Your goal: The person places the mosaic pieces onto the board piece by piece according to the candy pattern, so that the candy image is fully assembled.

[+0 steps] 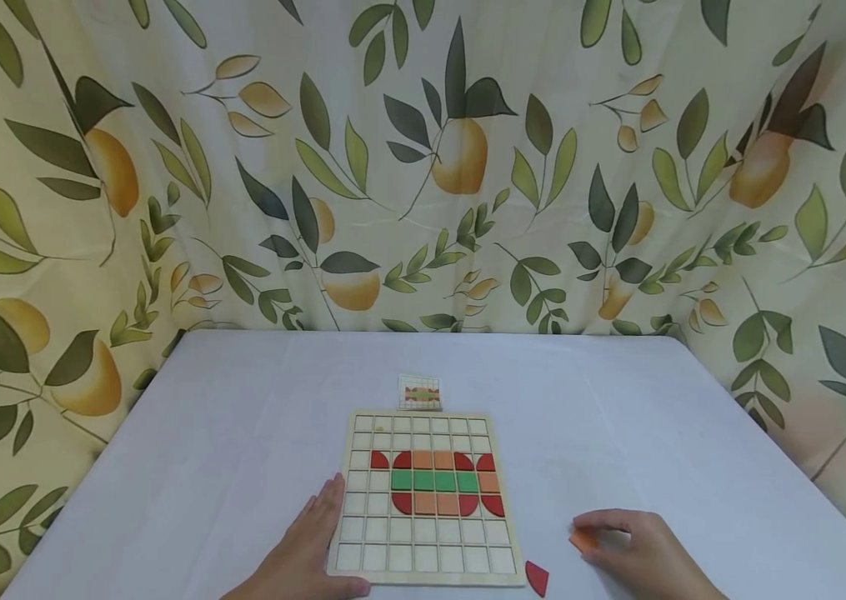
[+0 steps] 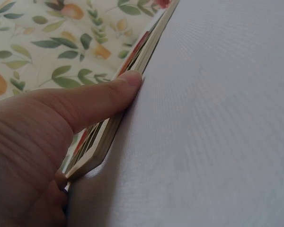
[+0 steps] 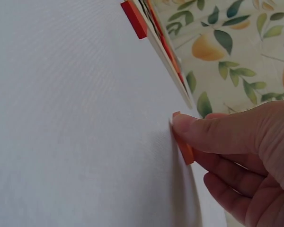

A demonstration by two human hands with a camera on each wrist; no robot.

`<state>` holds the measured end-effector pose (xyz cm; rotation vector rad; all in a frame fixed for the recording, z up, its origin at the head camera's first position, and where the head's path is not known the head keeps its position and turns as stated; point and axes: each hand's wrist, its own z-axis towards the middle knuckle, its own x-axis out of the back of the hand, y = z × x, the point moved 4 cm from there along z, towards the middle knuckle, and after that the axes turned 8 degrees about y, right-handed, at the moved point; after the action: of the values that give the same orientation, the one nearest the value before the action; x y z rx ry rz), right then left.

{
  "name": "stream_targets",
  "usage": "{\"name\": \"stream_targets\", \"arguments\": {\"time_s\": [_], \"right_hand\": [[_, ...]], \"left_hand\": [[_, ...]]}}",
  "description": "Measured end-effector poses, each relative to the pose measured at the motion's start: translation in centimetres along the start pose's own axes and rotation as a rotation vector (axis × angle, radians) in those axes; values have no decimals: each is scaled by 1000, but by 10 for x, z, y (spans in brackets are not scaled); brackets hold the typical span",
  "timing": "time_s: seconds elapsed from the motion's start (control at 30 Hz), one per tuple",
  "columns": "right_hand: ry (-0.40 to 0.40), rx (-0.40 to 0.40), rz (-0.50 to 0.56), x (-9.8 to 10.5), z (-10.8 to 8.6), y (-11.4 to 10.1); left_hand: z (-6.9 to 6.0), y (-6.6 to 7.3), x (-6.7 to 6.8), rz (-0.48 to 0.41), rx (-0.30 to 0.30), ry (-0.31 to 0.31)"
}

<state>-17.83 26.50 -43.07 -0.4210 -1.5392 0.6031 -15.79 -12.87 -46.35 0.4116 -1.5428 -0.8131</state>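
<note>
A square wooden grid board (image 1: 430, 578) lies on the white table, with red curved pieces (image 1: 402, 503), orange squares (image 1: 443, 459) and a row of green squares (image 1: 423, 480) in its cells. My left hand (image 1: 302, 542) rests at the board's near left corner, its fingers fairly straight along the left side and its thumb (image 2: 102, 100) against the near edge. Right of the board, my right hand (image 1: 643, 546) pinches an orange tile (image 3: 183, 145) between thumb and fingers, close to the tabletop. A loose red piece (image 1: 537, 577) lies by the board's near right corner.
Behind the board sits a small card (image 1: 419, 392) printed with a grid pattern in similar colours. A curtain (image 1: 423, 208) with leaves and fruit hangs around the far and side edges of the white table (image 1: 242, 417).
</note>
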Motion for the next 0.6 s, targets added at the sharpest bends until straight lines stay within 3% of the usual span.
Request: {"name": "stream_targets", "arguments": {"time_s": [0.17, 0.5, 0.6], "right_hand": [[23, -39, 52, -6, 6, -5], [68, 177, 55, -8, 15, -13], [64, 190, 66, -9, 17, -12]], "left_hand": [[1, -1, 0, -20, 33, -8], [0, -1, 0, -17, 42, -10], [0, -2, 0, -23, 43, -11]]}}
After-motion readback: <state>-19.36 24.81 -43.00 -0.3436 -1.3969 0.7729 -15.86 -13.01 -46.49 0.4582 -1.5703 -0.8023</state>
